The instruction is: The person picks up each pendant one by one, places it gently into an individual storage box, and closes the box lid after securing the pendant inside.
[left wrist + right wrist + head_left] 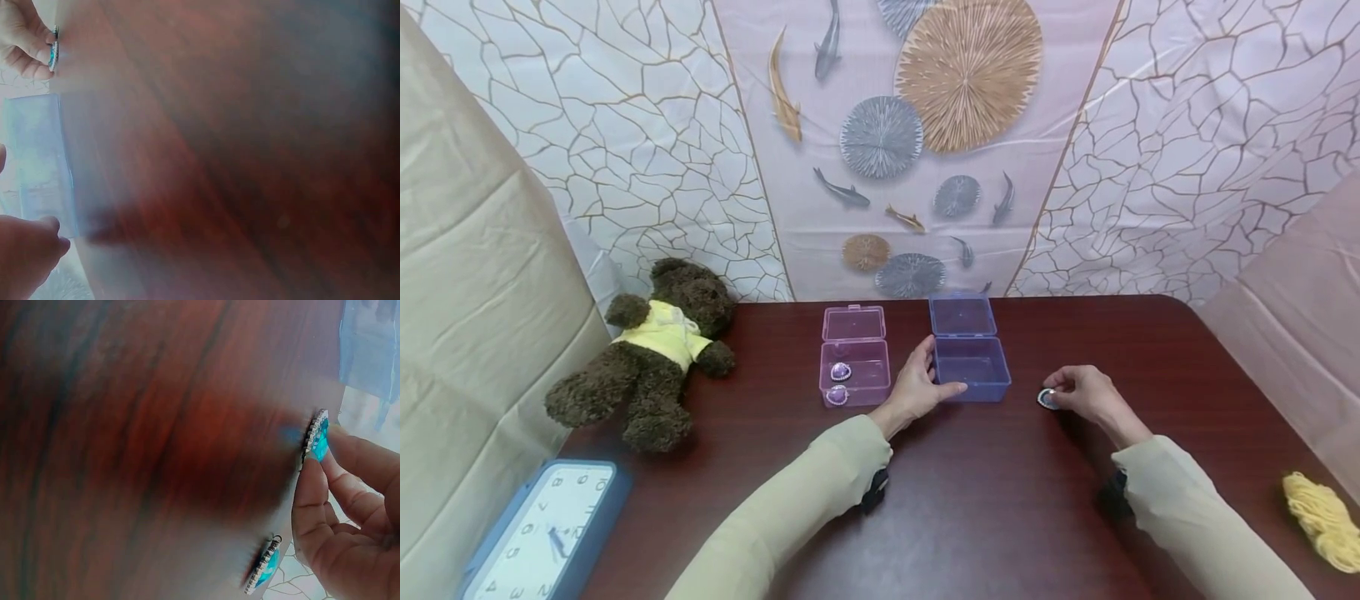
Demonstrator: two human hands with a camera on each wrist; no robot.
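Note:
My left hand (917, 385) holds the near left corner of an open blue plastic box (973, 390), thumb along the front wall and fingers at the left side. To the right of the box, my right hand (1092, 396) pinches a turquoise gem pendant (319, 436) with a beaded silver rim between thumb and fingertips, close over the table. A second turquoise pendant (265, 565) shows beside that hand in the right wrist view; the hand hides it in the head view. Left of my left hand, an open pink plastic box (868, 375) contains two purple gem pendants (841, 372).
A brown teddy bear (658, 350) in a yellow shirt lies at the left of the dark wooden table (970, 500). A blue-framed clock (542, 533) is at the near left, and a yellow yarn skein (1322, 521) at the near right. Patterned cloth (880, 208) hangs behind.

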